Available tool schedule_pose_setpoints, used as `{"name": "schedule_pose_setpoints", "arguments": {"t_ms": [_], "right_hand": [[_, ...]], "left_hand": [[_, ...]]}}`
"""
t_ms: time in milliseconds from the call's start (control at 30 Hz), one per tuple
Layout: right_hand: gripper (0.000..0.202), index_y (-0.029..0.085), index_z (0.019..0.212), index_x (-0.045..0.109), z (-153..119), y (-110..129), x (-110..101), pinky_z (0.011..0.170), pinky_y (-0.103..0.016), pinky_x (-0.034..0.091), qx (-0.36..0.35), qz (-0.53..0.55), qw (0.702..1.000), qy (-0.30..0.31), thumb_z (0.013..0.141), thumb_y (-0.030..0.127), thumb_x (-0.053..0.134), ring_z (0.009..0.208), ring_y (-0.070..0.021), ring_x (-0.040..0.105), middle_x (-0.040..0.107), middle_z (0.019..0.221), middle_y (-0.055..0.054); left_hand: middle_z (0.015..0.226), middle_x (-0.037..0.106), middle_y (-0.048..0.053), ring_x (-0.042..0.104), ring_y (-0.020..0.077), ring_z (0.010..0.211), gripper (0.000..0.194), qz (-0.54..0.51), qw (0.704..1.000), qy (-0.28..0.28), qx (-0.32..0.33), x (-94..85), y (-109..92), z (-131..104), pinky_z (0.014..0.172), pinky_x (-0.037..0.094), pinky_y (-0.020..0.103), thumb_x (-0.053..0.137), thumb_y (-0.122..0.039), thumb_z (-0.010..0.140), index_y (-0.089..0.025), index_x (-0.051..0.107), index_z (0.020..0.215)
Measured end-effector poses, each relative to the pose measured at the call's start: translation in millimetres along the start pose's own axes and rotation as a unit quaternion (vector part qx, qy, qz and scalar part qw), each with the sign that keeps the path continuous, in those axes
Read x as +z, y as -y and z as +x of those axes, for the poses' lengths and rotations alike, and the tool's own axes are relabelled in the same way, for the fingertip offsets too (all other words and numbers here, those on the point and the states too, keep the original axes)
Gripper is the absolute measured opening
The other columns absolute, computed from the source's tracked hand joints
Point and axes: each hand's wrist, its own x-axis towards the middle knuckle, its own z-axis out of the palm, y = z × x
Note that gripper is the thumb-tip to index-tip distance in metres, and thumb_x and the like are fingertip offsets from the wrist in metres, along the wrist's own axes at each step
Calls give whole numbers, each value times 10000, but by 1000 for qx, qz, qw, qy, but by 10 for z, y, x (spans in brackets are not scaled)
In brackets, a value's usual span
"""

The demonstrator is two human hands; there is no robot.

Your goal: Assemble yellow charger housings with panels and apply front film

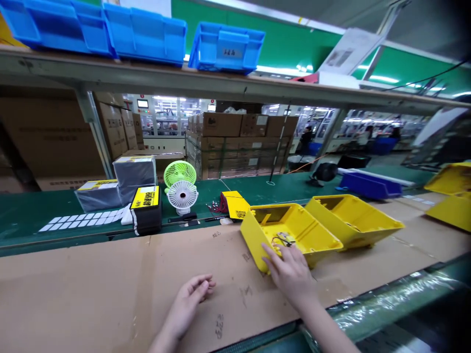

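A yellow open-topped plastic housing [309, 233] rests on the cardboard-covered bench, with small parts and dark wires [284, 239] inside. My right hand [292, 277] is on its near wall, fingers hooked over the rim and close to the wires. To the left, my left hand [189, 301] is above the cardboard [110, 289], its fingers curled in against the thumb and nothing visible in them. A second yellow housing [353, 220] sits just right of the first.
Behind the cardboard are a green fan [180, 174], a white fan [182, 196], a black-and-yellow box [147, 211], wrapped boxes [135, 171] and a blue bin [371, 184]. More yellow housings [452, 211] lie far right. A shelf [221, 81] with blue bins crosses overhead.
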Motion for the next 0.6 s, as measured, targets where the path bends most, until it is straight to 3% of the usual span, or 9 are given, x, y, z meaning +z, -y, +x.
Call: {"name": "schedule_pose_setpoints", "arguments": {"t_ms": [167, 433, 600], "right_hand": [[386, 264, 1170, 609, 63, -639, 67, 979, -420, 310, 1, -52, 999, 12, 867, 417, 425, 1030, -289, 489, 593, 1071, -124], [414, 313, 1209, 567, 39, -1485, 288, 859, -386, 350, -27, -97, 995, 9, 847, 477, 450, 926, -276, 542, 625, 960, -121], [494, 210, 1143, 634, 269, -2040, 257, 708, -416, 342, 42, -118, 992, 0, 866, 516, 363, 733, -260, 557, 589, 705, -156]], "left_hand": [[1037, 684, 120, 608, 242, 991, 466, 5, 998, -56, 21, -46, 3, 17, 906, 425, 367, 607, -511, 724, -151, 641, 1018], [931, 701, 87, 618, 225, 926, 425, 22, 996, -81, 19, -74, 99, 71, 866, 435, 338, 638, -508, 684, -158, 666, 922], [895, 687, 72, 601, 201, 865, 393, 47, 996, -79, 17, -105, 172, 116, 821, 426, 312, 603, -484, 725, -157, 653, 937]]}}
